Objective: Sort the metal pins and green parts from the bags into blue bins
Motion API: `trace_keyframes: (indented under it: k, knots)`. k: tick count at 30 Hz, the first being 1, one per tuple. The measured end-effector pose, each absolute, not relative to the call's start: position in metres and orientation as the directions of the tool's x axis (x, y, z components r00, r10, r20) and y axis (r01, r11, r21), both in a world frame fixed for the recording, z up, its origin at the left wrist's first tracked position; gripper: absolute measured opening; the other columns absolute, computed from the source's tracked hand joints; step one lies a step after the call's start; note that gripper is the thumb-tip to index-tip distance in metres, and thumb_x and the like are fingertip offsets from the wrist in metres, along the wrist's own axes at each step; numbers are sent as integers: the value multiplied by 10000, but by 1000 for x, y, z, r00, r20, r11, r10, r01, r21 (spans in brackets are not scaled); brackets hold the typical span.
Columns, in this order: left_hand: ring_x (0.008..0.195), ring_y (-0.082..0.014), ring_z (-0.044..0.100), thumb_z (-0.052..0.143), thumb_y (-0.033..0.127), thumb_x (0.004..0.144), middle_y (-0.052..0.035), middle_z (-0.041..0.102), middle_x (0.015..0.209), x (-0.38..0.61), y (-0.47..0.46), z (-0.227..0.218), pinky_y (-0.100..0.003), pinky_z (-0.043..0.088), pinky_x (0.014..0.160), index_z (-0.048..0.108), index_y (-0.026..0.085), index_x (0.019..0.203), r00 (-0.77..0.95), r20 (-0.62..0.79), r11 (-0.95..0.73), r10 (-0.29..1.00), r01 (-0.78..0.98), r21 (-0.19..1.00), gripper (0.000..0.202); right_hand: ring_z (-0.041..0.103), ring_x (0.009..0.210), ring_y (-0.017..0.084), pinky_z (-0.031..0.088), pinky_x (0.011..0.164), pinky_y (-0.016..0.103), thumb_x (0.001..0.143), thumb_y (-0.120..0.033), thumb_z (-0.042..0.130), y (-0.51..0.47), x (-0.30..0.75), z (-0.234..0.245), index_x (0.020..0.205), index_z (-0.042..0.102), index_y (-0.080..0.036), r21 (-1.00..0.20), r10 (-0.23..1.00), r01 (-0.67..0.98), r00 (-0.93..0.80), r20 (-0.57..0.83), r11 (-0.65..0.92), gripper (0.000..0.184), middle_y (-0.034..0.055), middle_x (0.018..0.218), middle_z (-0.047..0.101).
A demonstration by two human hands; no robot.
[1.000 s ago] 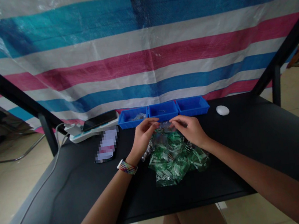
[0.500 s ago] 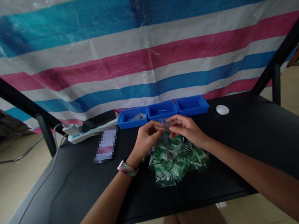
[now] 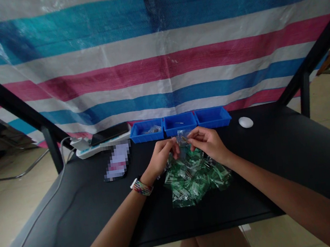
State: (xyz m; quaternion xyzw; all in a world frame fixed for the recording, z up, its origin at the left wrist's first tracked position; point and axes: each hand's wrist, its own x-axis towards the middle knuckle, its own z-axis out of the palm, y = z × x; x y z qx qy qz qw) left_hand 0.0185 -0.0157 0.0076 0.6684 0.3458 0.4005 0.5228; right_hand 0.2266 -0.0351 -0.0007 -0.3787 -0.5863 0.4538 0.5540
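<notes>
A small clear plastic bag (image 3: 181, 134) is up between my two hands, above a pile of bags. My left hand (image 3: 162, 154) has its thumb and fingers closed at the bag's left edge. My right hand (image 3: 207, 141) pinches at the bag's right side, where a thin, brass-coloured metal piece (image 3: 185, 140) shows at the fingertips. Whether that piece is inside the bag or in front of it I cannot tell. Under both hands lies the heap of clear and green plastic bags (image 3: 193, 181) with slim metallic pieces in them.
Behind the pile stand three blue trays: the left tray (image 3: 147, 136) holds clear bags, the middle tray (image 3: 181, 128) a thin metal piece, then the right tray (image 3: 213, 123). A phone (image 3: 117, 161), a power strip (image 3: 89, 152) with a dark phone on it, and a white mouse (image 3: 246, 122) lie on the black table (image 3: 280, 156).
My left fingers have moved slightly left and down, away from the right ones. More of the clear bag and the metal piece now shows between my hands.
</notes>
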Motion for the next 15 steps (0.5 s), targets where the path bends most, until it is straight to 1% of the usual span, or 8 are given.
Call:
trace_keyframes:
  k: [3, 6, 8, 10, 13, 15]
  knots:
    - [532, -162, 601, 457, 622, 1020, -70, 652, 543, 19, -15, 6, -291, 466, 633, 762, 139, 704, 462, 129, -169, 877, 47, 984, 653, 679, 617, 156, 554, 599, 298, 871, -331, 765, -39, 225, 1, 886, 697, -219, -930, 926, 3, -89, 367, 369, 132, -6, 749, 685]
    - [556, -179, 629, 480, 654, 998, -99, 698, 584, 21, -17, 7, -295, 479, 625, 787, 121, 770, 455, 96, -115, 885, 13, 993, 656, 690, 713, 167, 549, 633, 300, 881, -238, 724, -42, 225, 4, 861, 735, -227, -865, 871, 107, -91, 483, 491, 25, 20, 841, 700]
    - [573, -184, 637, 535, 635, 974, -106, 722, 619, 22, -18, 9, -293, 478, 613, 772, 131, 730, 444, 90, -102, 892, 2, 995, 608, 704, 824, 185, 554, 681, 310, 874, -170, 695, -44, 226, 5, 834, 762, -237, -797, 816, 177, -104, 569, 578, 102, 42, 923, 718]
    - [593, -184, 643, 622, 573, 934, -93, 736, 644, 22, -19, 11, -290, 480, 611, 752, 147, 683, 446, 94, -107, 890, 5, 994, 511, 707, 891, 196, 560, 720, 322, 875, -136, 673, -45, 226, 7, 818, 775, -246, -748, 779, 224, -115, 616, 624, 161, 51, 961, 728]
    - [606, -182, 644, 721, 477, 854, -55, 735, 653, 22, -19, 13, -281, 482, 605, 759, 163, 729, 458, 94, -109, 884, 6, 994, 340, 704, 900, 197, 566, 728, 326, 876, -136, 668, -45, 226, 6, 825, 779, -252, -735, 771, 246, -106, 628, 632, 169, 48, 963, 729]
    - [604, -173, 639, 729, 458, 844, -42, 731, 658, 22, -18, 14, -273, 479, 601, 761, 166, 757, 458, 98, -117, 884, 13, 993, 306, 701, 899, 196, 571, 722, 318, 874, -145, 659, -45, 226, 5, 860, 779, -251, -761, 790, 224, -90, 606, 609, 161, 47, 971, 725]
